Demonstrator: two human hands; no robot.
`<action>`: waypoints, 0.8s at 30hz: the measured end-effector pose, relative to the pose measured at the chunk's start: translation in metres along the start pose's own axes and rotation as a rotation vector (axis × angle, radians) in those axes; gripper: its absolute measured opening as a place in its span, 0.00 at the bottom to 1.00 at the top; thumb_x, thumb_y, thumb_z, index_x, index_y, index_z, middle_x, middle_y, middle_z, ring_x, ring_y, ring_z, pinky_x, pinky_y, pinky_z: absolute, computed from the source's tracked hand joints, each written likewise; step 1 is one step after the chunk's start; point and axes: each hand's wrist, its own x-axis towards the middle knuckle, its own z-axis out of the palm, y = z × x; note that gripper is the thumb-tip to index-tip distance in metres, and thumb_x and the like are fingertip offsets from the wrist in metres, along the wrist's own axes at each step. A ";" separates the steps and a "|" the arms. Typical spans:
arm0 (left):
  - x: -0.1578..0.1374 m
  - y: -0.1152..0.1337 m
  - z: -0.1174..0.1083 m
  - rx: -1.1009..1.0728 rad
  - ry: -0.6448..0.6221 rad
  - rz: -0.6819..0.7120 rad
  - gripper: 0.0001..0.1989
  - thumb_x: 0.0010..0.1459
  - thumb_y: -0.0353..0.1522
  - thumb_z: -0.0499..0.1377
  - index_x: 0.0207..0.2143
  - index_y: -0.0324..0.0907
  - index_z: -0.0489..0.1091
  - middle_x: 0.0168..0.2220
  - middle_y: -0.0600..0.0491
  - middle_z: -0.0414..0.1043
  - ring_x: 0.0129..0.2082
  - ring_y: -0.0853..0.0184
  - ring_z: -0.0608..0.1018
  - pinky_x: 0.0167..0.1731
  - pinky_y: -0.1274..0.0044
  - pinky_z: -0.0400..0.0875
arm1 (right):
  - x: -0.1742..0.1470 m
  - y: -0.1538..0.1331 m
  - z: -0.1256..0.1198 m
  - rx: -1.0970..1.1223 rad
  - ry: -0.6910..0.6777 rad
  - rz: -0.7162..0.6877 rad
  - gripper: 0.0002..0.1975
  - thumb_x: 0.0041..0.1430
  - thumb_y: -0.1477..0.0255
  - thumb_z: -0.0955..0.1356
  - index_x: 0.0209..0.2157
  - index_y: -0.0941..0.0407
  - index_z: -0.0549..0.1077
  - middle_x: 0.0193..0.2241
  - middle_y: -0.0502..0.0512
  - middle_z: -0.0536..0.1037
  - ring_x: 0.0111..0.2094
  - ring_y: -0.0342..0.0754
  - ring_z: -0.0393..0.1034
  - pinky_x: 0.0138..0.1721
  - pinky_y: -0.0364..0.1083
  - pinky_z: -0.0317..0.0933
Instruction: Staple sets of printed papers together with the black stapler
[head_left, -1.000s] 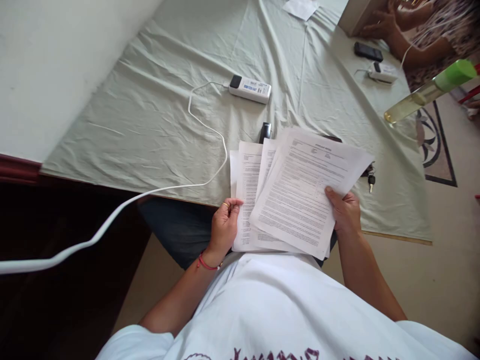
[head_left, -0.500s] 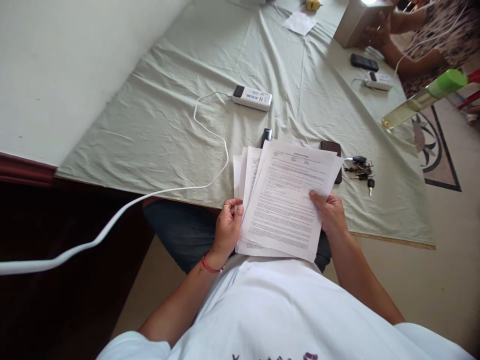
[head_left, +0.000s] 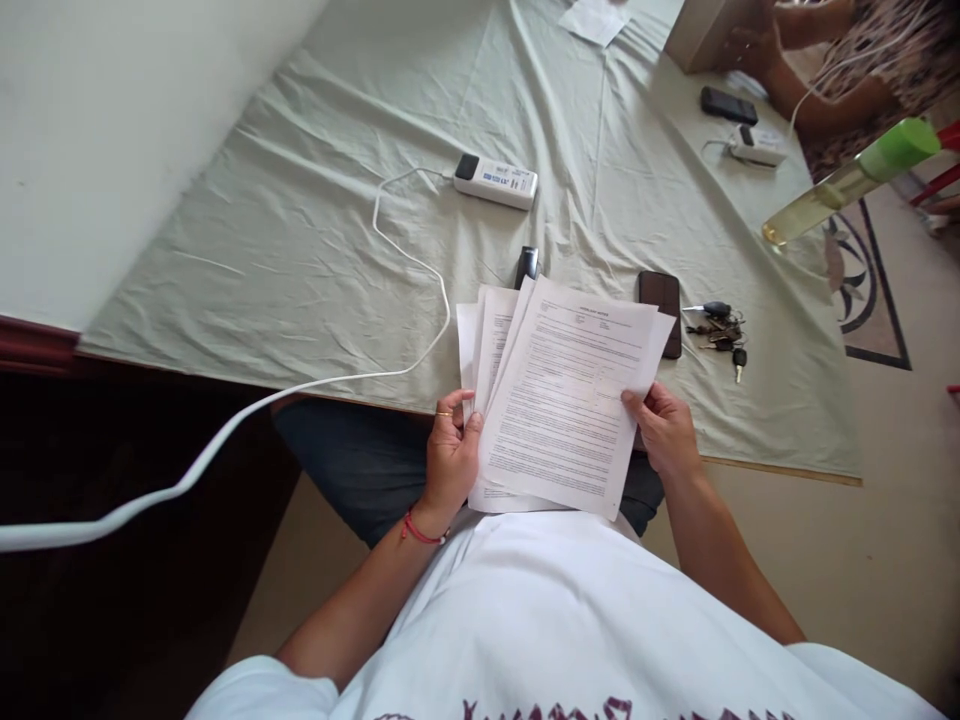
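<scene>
Several printed paper sheets [head_left: 562,400] are fanned out between my hands, over my lap and the table's near edge. My left hand [head_left: 453,450] is closed on the left edges of the sheets, thumb on top; a ring and a red wrist string show. On the right, my right hand [head_left: 664,425] pinches the right edge of the top sheet, its thumb over the print. The top sheet lies tilted over the others and covers most of their text. Just past the papers are a small black object [head_left: 527,265], partly covered, and a dark phone [head_left: 660,312].
A bunch of keys [head_left: 721,330] lies right of the phone. A white device [head_left: 495,182] trails a white cable [head_left: 300,385] across the green tablecloth [head_left: 315,230]. A green-capped bottle [head_left: 847,185] lies at the right. Beyond, another person's hands [head_left: 757,50] hold a box [head_left: 697,40].
The camera view has shifted slightly. The top sheet has moved a little left, and my left fingers have shifted at the paper edges. Both hands keep hold of the sheets.
</scene>
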 end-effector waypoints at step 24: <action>0.009 -0.006 -0.009 -0.044 -0.002 -0.016 0.15 0.67 0.39 0.58 0.54 0.46 0.69 0.37 0.54 0.73 0.34 0.67 0.75 0.38 0.76 0.70 | 0.015 -0.006 0.000 -0.259 -0.015 -0.118 0.16 0.52 0.58 0.77 0.36 0.54 0.78 0.30 0.48 0.81 0.29 0.44 0.71 0.31 0.43 0.66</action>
